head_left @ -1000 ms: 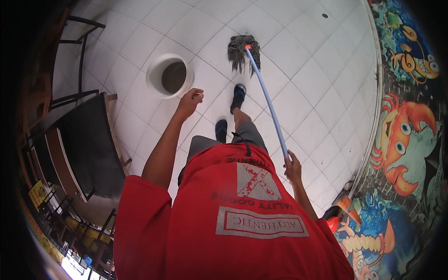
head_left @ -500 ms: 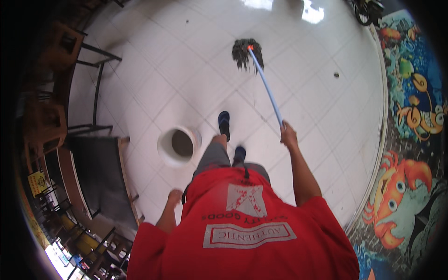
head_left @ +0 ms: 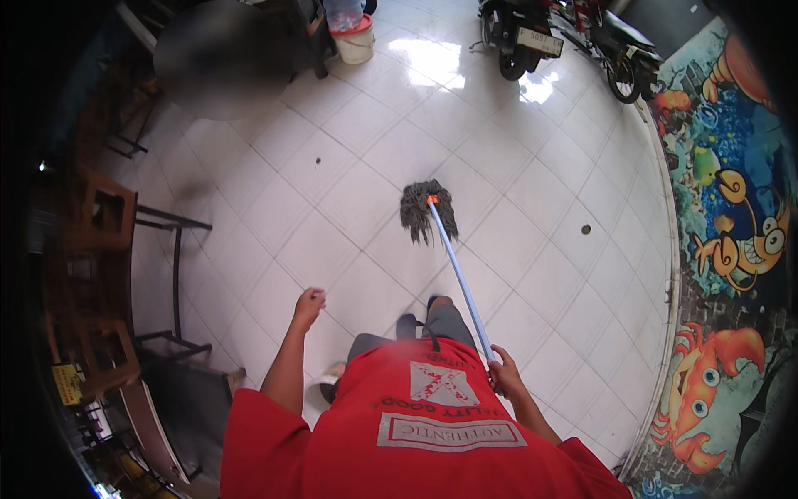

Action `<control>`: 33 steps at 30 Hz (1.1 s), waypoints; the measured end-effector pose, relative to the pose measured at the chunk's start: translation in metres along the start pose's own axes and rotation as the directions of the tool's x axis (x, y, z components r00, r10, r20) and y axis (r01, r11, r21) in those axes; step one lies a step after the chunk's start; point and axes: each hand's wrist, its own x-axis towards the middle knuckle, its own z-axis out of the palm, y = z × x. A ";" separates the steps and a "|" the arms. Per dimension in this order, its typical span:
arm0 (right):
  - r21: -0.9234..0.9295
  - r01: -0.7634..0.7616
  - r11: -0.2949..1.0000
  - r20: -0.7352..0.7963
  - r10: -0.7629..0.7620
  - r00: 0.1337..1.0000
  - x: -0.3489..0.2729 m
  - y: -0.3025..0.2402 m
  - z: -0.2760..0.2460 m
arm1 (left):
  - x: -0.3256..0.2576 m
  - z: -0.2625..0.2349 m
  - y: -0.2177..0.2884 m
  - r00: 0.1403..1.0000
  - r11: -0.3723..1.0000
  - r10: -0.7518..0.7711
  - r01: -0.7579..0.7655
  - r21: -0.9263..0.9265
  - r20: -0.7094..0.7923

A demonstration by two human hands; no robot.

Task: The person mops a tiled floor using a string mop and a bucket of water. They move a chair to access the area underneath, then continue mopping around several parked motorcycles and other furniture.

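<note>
My right hand (head_left: 504, 372) is wrapped round the light blue handle of a string mop (head_left: 461, 279), close beside my right hip. The dark grey mop head (head_left: 416, 218), with an orange socket, lies spread on the white tiled floor ahead of my feet. My left hand (head_left: 310, 308) is held out over the floor to the left, fingers curled in and nothing visible in it. Close to my left side, a pale bucket (head_left: 326, 387) shows only in part, mostly covered by my red shirt.
Tables and brown stools (head_left: 108, 208) line the left side. A round dark table (head_left: 220, 62) and a white bucket with a red rim (head_left: 355, 41) stand at the back. Motorcycles (head_left: 519, 37) are parked at the far right, beside a painted sea-life wall (head_left: 731, 241).
I have stepped forward, so the mop head is nearer my feet and the bucket is almost under me. My left hand has swung forward. The motorcycles have come into view.
</note>
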 end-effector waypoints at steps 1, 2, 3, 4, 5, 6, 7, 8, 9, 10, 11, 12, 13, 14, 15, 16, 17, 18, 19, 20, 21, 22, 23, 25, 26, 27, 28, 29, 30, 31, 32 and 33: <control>0.019 0.003 1.000 -0.006 -0.003 1.000 0.014 -0.026 0.004 | 0.028 0.001 0.042 0.999 0.999 0.039 -0.039 -0.001 0.030; 0.038 0.004 0.999 -0.008 -0.004 1.000 0.032 -0.049 0.009 | 0.055 0.002 0.074 0.997 0.998 0.064 -0.065 0.011 0.040; 0.049 0.007 0.999 -0.017 -0.006 1.000 0.055 -0.076 0.012 | 0.086 0.007 0.108 0.994 0.995 0.093 -0.094 0.020 0.050; 0.045 0.046 0.998 -0.025 -0.045 0.999 0.081 -0.109 0.018 | 0.112 0.010 0.136 0.991 0.993 0.116 -0.118 0.031 0.060; 0.035 0.066 0.997 -0.042 -0.064 0.997 0.099 -0.145 0.025 | 0.130 0.014 0.151 0.989 0.990 0.130 -0.133 0.037 0.068; 0.022 0.086 0.996 -0.056 -0.085 0.995 0.119 -0.181 0.033 | 0.147 0.017 0.166 0.987 0.988 0.144 -0.147 0.041 0.074; 0.034 0.096 0.995 -0.059 -0.094 0.994 0.149 -0.210 0.038 | 0.164 0.023 0.177 0.984 0.986 0.160 -0.164 0.040 0.084; 0.046 0.112 0.993 -0.056 -0.110 0.992 0.181 -0.242 0.049 | 0.178 0.026 0.172 0.983 0.985 0.167 -0.169 0.034 0.075; 0.050 0.090 0.995 -0.023 -0.088 0.996 0.203 -0.282 0.065 | 0.188 0.025 0.157 0.983 0.982 0.164 -0.170 0.077 0.080; 0.059 0.081 0.995 0.006 -0.082 0.997 0.227 -0.327 0.081 | 0.196 0.022 0.153 0.980 0.975 0.177 -0.187 0.120 0.086; 0.061 0.154 0.986 -0.021 -0.153 0.988 0.266 -0.363 0.088 | 0.201 0.030 0.166 0.980 0.979 0.162 -0.174 0.105 0.111; 0.055 0.212 0.976 -0.049 -0.209 0.977 0.300 -0.396 0.094 | 0.198 0.037 0.176 0.981 0.985 0.133 -0.146 0.090 0.141; 0.065 0.215 0.974 -0.057 -0.212 0.976 0.324 -0.437 0.107 | 0.191 0.033 0.173 0.990 0.995 0.053 -0.064 0.074 0.134; 0.072 0.225 0.972 -0.067 -0.220 0.973 0.347 -0.481 0.118 | 0.187 0.031 0.170 0.991 0.999 -0.021 0.014 0.052 0.129; 0.098 0.209 0.973 -0.072 -0.203 0.977 0.370 -0.522 0.126 | 0.182 0.028 0.162 0.976 0.979 -0.191 0.196 -0.048 0.103; 0.130 0.200 0.971 -0.078 -0.192 0.978 0.394 -0.562 0.133 | 0.181 0.023 0.155 0.932 0.921 -0.349 0.360 -0.149 0.094; 0.089 0.194 0.977 -0.072 -0.188 0.980 0.414 -0.596 0.139 | 0.180 0.017 0.149 0.881 0.853 -0.464 0.472 -0.224 0.088; 0.053 0.190 0.980 -0.069 -0.186 0.980 0.434 -0.630 0.142 | 0.181 0.010 0.142 0.857 0.823 -0.512 0.510 -0.248 0.063; 0.016 0.191 0.981 -0.066 -0.189 0.980 0.452 -0.664 0.146 | 0.187 0.002 0.141 0.828 0.816 -0.555 0.561 -0.141 0.083; -0.114 0.229 0.967 -0.072 -0.238 0.969 0.470 -0.689 0.144 | 0.199 -0.007 0.150 0.793 0.796 -0.601 0.605 -0.022 0.102; -0.244 0.248 0.938 -0.078 -0.274 0.959 0.484 -0.705 0.138 | 0.213 -0.016 0.165 0.767 0.775 -0.632 0.630 0.055 0.114; -0.380 0.249 0.891 -0.080 -0.300 0.951 0.494 -0.715 0.131 | 0.221 -0.023 0.179 0.731 0.743 -0.670 0.657 0.130 0.131; -0.430 0.247 0.868 -0.067 -0.304 0.950 0.507 -0.720 0.121 | 0.241 -0.023 0.201 0.709 0.721 -0.691 0.665 0.193 0.141; -0.560 0.280 0.780 -0.048 -0.368 0.929 0.519 -0.700 0.087 | 0.305 -0.035 0.230 0.693 0.698 -0.716 0.708 0.103 0.081; -0.632 0.364 0.684 -0.024 -0.487 0.873 0.538 -0.670 0.040 | 0.358 -0.036 0.256 0.710 0.713 -0.701 0.698 0.071 0.066; -0.574 0.203 0.793 -0.048 -0.279 0.959 0.496 -0.679 0.059 | 0.383 -0.054 0.274 0.795 0.794 -0.606 0.605 -0.052 -0.001; -0.605 0.079 0.792 -0.097 -0.171 0.980 0.447 -0.701 0.061 | 0.419 -0.067 0.318 0.869 0.866 -0.492 0.482 -0.134 -0.048; -0.596 0.013 0.803 -0.139 -0.120 0.983 0.416 -0.701 0.051 | 0.451 -0.073 0.369 0.892 0.883 -0.443 0.419 -0.209 -0.084; -0.570 0.005 0.822 -0.143 -0.105 0.984 0.402 -0.693 0.040 | 0.480 -0.076 0.416 0.910 0.895 -0.393 0.347 -0.280 -0.131; -0.535 0.021 0.844 -0.137 -0.112 0.984 0.397 -0.693 0.040 | 0.503 -0.079 0.449 0.921 0.906 -0.368 0.325 -0.270 -0.127; -0.501 0.036 0.865 -0.130 -0.117 0.985 0.399 -0.703 0.040 | 0.524 -0.082 0.479 0.930 0.916 -0.346 0.305 -0.262 -0.124; -0.460 0.008 0.888 -0.127 -0.075 0.989 0.409 -0.731 0.049 | 0.545 -0.090 0.509 0.939 0.927 -0.318 0.280 -0.249 -0.128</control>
